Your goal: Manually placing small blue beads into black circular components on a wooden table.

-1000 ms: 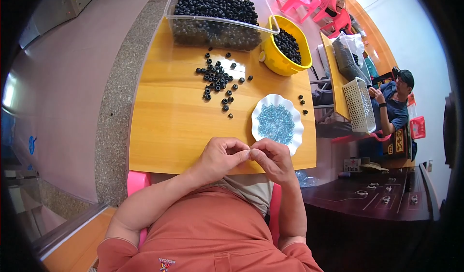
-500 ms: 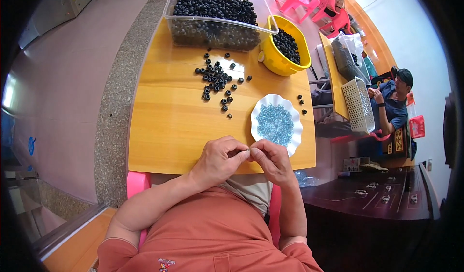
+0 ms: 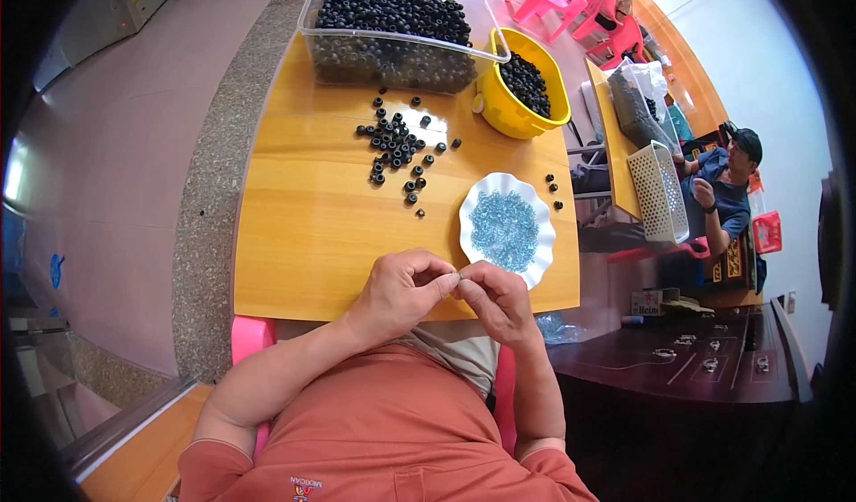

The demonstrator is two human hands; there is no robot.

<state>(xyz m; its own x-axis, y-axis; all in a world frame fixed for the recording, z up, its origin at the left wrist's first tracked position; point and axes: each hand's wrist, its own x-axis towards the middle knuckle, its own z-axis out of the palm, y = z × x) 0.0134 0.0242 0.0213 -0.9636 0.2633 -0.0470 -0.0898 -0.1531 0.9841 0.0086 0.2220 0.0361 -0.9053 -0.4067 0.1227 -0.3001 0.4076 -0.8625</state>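
My left hand (image 3: 403,290) and my right hand (image 3: 496,299) meet above the front edge of the wooden table (image 3: 294,261). Both pinch thumb against forefinger, tip to tip. Whatever sits between the fingertips is too small to name. Just beyond my right hand lies a white scalloped plate (image 3: 546,254) holding many tiny light-blue clear pieces (image 3: 505,227). Farther off, a loose cluster of round black beads with holes (image 3: 392,144) is spread on the tabletop. A few more black beads (image 3: 552,188) lie right of the plate.
At the back stand a clear plastic bin (image 3: 392,37) full of black beads and a yellow tub (image 3: 515,120) with more of them. A dark cabinet (image 3: 615,368) is at the right. Beyond it, a person (image 3: 727,185) sits near a white perforated basket (image 3: 658,194).
My hands stay pinched together; the right hand's fingers have shifted slightly. The person at the right has moved a hand. The things on the table look unchanged.
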